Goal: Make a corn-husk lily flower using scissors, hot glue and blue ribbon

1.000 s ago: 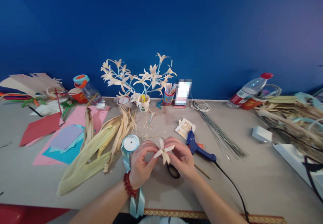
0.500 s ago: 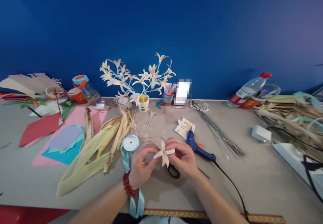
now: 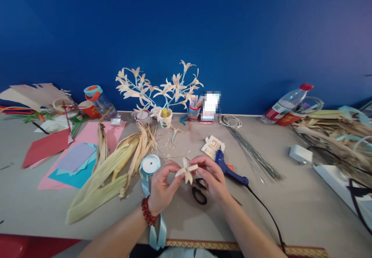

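A pale corn-husk flower (image 3: 186, 170) with several pointed petals is held above the table, between both hands. My left hand (image 3: 164, 186), with a red bead bracelet at the wrist, pinches it from the left. From the right, the fingertips of my right hand (image 3: 213, 176) close on a petal. Below the flower lie scissors with black handles (image 3: 199, 195), their blades hidden. A spool of light blue ribbon (image 3: 150, 165) sits beside my left hand, its loose end running under the wrist. To the right of my right hand lies a blue glue gun (image 3: 229, 172) on its side.
Corn husks (image 3: 95, 188) and coloured paper (image 3: 72, 165) lie at the left. Husk flowers on blue stems stand in a white cup (image 3: 165, 119) at the back. Wires (image 3: 255, 155), a tilted bottle (image 3: 286, 104) and a power strip (image 3: 343, 184) are to the right.
The flower has shifted slightly left and up and turned a little. My right hand has moved slightly up, and more of the scissors' handles shows.
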Action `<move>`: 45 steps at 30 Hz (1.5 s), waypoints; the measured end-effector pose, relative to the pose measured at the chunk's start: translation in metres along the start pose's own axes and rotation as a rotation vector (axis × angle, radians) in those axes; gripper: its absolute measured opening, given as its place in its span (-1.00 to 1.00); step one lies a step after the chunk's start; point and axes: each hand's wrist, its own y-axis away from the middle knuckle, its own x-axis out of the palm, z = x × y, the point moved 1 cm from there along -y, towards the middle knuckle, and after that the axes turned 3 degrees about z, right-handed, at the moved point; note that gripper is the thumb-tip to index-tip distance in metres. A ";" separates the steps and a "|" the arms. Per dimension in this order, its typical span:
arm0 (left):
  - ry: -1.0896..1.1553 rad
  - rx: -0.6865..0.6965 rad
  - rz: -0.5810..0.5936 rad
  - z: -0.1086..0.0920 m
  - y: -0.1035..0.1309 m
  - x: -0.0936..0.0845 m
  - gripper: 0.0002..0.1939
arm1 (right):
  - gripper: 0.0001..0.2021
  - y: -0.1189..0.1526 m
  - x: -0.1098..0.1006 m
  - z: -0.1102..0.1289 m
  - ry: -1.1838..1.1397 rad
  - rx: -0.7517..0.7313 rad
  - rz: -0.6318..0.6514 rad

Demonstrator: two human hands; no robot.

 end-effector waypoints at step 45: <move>0.623 -0.460 -0.204 0.011 -0.008 0.004 -0.84 | -0.79 -0.003 -0.025 0.031 0.545 -0.007 -0.064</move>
